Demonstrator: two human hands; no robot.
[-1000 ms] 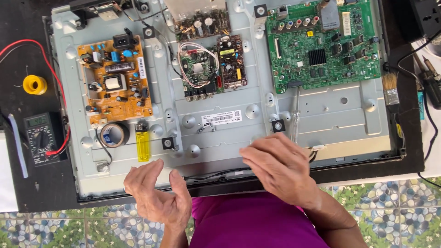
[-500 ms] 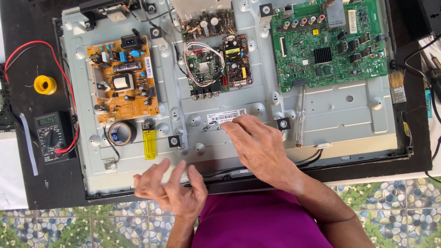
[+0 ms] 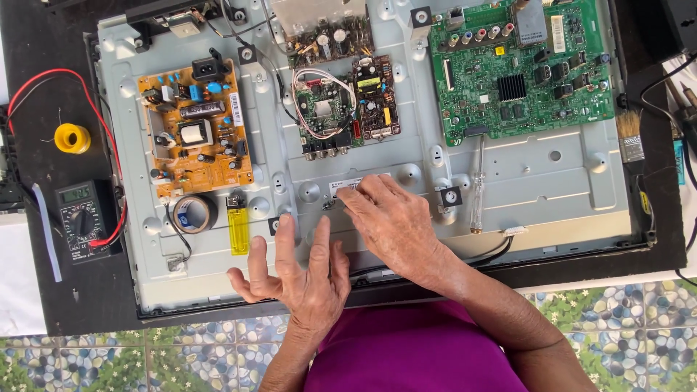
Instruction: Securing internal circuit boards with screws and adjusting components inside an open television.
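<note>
The right hand (image 3: 396, 221) lies flat on the grey metal back panel (image 3: 523, 181) of an opened television, fingers together, fingertips (image 3: 353, 197) resting on a small white oblong label (image 3: 347, 184) stuck to the panel; it pinches nothing. The left hand (image 3: 301, 272) hovers just beside it, nearer the panel's lower edge, fingers spread and slightly curled, empty.

Left of that hand a yellow lighter (image 3: 238, 226) lies on the panel, with a roll of brown tape (image 3: 192, 213) touching its upper end. Above those sits an orange circuit board (image 3: 194, 131) bearing a narrow white label strip on its right edge. Straight above the right hand's fingertips is a small green and brown circuit board (image 3: 347, 109); up and to the right, a large green circuit board (image 3: 519, 69) with a white oblong sticker near its top. A clear-handled screwdriver (image 3: 477, 189) lies just right of the right hand.
</note>
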